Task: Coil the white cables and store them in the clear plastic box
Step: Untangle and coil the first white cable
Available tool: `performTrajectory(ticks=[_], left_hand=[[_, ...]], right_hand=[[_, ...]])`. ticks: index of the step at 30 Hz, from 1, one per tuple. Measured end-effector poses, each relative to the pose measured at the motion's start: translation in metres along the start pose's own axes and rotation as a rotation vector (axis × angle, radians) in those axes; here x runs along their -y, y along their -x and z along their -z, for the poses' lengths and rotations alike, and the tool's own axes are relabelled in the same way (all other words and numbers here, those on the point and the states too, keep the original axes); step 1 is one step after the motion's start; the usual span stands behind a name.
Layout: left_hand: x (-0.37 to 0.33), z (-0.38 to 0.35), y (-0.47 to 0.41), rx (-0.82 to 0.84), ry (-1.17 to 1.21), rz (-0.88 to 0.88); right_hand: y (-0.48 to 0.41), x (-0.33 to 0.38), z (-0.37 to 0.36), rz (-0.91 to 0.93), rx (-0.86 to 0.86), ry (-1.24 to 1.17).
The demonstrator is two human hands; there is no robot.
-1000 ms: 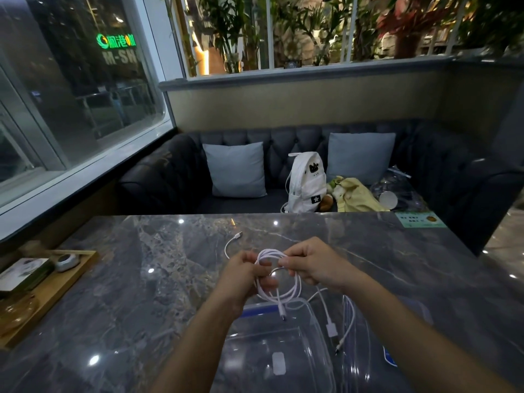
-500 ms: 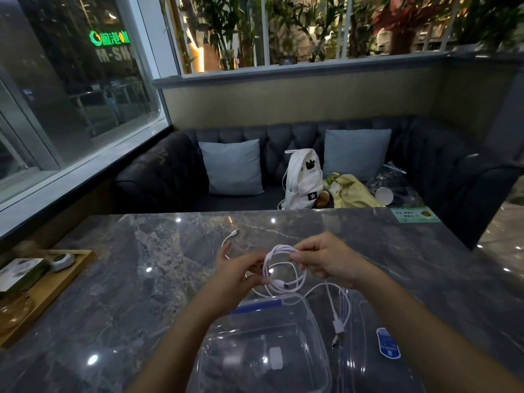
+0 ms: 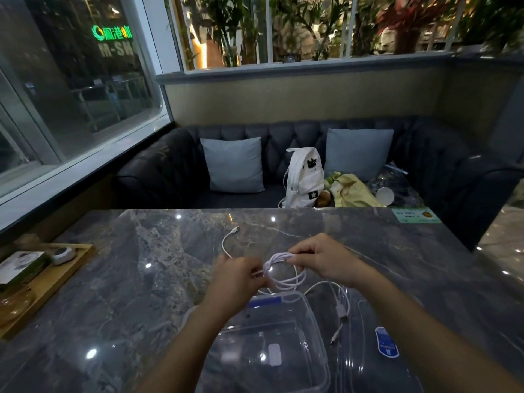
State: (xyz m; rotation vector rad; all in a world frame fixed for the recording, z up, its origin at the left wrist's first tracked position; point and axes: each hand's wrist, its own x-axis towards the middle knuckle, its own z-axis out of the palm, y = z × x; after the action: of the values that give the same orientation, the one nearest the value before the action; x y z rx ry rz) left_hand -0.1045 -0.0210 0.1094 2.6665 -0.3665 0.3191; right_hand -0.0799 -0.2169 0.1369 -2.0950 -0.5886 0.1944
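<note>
Mid-task | coil (image 3: 285,275) pinched in right hand (image 3: 320,258), left hand (image 3: 239,275) fingers closed on cable end | loose tails uncoiled | box (image 3: 312,313) empty.

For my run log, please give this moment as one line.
stage: coiling | both hands on cable coil | box open, under coil | loose plug on table

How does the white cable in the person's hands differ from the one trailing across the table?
The held cable is wound into loops, pinched between the left hand and right hand; the loose cable lies uncoiled on the table. The held cable hangs above the clear box; the loose cable stretches beyond it. Both are thin and white.
</note>
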Motion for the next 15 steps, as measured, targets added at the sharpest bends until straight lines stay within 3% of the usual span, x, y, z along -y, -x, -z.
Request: performTrajectory(ticks=[4, 8, 11, 13, 15], left_hand=[[0.003, 0.002, -0.001, 0.115, 0.633, 0.228], [0.014, 0.000, 0.002, 0.312, 1.204, 0.342], [0.021, 0.003, 0.001, 0.445, 1.622, 0.347], [0.021, 0.002, -0.001, 0.425, 1.598, 0.367], [0.016, -0.001, 0.000, 0.326, 1.352, 0.367]], right_hand=[[0.002, 0.000, 0.000, 0.140, -0.055, 0.096], [0.003, -0.002, -0.001, 0.467, -0.216, 0.636], [0.003, -0.004, -0.004, 0.628, -0.380, 0.803], [0.003, -0.009, -0.009, 0.689, -0.441, 0.837], [0.003, -0.014, -0.015, 0.700, -0.498, 0.830]])
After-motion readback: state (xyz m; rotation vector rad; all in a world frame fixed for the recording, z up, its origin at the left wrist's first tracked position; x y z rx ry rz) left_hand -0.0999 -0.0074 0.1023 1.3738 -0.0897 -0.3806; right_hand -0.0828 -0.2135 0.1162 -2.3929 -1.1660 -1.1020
